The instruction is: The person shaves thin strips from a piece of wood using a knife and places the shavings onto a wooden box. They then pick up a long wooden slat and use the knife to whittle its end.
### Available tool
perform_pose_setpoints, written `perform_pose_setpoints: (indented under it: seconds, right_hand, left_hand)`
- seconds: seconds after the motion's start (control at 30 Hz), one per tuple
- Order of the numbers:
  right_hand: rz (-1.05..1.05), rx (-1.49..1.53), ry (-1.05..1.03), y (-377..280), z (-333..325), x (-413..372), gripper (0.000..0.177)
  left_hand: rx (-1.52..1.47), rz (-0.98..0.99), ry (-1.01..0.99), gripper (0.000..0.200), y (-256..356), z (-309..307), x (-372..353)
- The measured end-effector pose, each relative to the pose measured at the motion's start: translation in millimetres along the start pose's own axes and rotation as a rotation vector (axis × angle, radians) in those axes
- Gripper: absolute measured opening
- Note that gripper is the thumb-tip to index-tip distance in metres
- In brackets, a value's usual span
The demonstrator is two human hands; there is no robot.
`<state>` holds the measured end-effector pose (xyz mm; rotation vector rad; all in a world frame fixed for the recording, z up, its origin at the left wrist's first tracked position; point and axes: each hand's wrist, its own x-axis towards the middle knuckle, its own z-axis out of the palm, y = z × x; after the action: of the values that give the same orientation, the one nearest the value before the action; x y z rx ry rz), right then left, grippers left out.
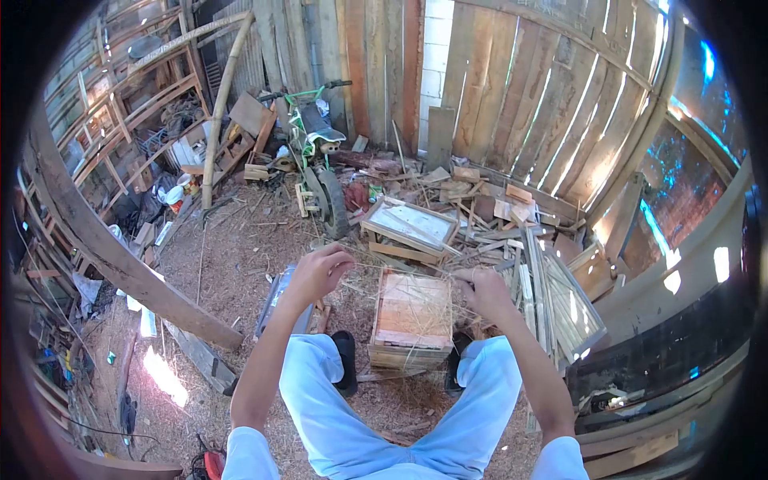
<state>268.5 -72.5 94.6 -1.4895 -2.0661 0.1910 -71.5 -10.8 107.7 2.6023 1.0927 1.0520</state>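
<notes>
Between my knees stands a wooden box (414, 308) with a flat, light plank top. Thin pale strands (412, 280), like fibres or straw, stretch in a loose tangle above it, from one hand towards the other. My left hand (322, 272) is raised at the box's upper left, its fingers curled and pinched at the strands' end. On the other side, my right hand (482, 288) is closed with thumb and fingers together on the strands. Exactly how the strands sit in the fingertips is too fine to tell.
A small green motorbike (316, 132) stands ahead. A shallow wooden frame with a pale panel (412, 226) lies beyond the box. Scrap wood (480, 200) is piled at right, with long slats (536, 280) nearer. A curved post (120, 256) rises at left. Sawdust covers the floor.
</notes>
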Motion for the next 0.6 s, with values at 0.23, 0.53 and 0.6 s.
perform_pose_setpoints:
  seconds: [0.23,0.53,0.6]
  right_hand:
    - [0.007,-0.134,-0.04,9.3,-3.5,0.9,0.016]
    - [0.109,-0.087,-0.146,34.2,9.0,19.9,0.018]
    - [0.14,-0.101,-0.165,44.3,17.5,34.3,0.018]
  left_hand:
    - [0.081,0.084,-0.083,0.011,-35.9,-20.3,4.7]
    - [0.485,0.08,-0.082,0.009,-60.9,12.5,38.4]
    - [0.475,0.127,-0.13,0.013,-63.6,47.7,59.9]
